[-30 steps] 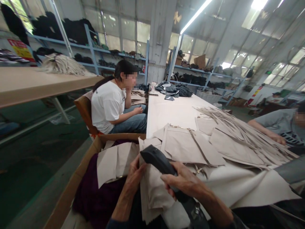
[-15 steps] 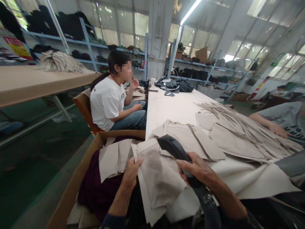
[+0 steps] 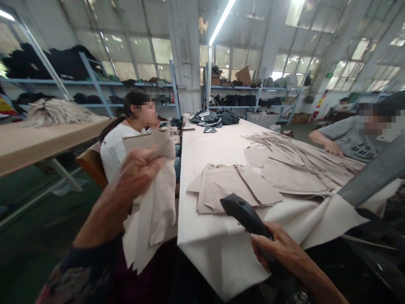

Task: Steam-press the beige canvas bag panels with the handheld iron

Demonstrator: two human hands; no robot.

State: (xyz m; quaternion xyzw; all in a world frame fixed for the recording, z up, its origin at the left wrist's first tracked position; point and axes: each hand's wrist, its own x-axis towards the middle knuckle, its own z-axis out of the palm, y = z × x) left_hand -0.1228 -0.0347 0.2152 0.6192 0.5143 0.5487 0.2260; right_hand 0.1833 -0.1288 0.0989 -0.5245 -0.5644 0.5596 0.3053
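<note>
1. Left hand (image 3: pixel 141 171) has risen up and away from the black tool (image 3: pixel 245 211), carrying the beige fabric bundle (image 3: pixel 164 194); motion-blurred. Its fingers are closed on the bundle's upper part; layers hang below, lower edges jagged.
2. Right hand (image 3: pixel 278 245) is wrapped round the black tool, a smooth, bent shape, its head tipped up and left.
3. Surface (image 3: pixel 211 145), pale and smooth, lies ahead of both hands; a white sheet (image 3: pixel 335 223) drapes in soft folds right of the right hand.
4. Beyond the right hand: flat beige pieces (image 3: pixel 228 190), overlapping, with metal fittings; farther right, long narrow strips (image 3: pixel 294 152), heaped.
5. Room: blue shelves (image 3: pixel 95 82) with dark piles, well beyond the left hand.
</note>
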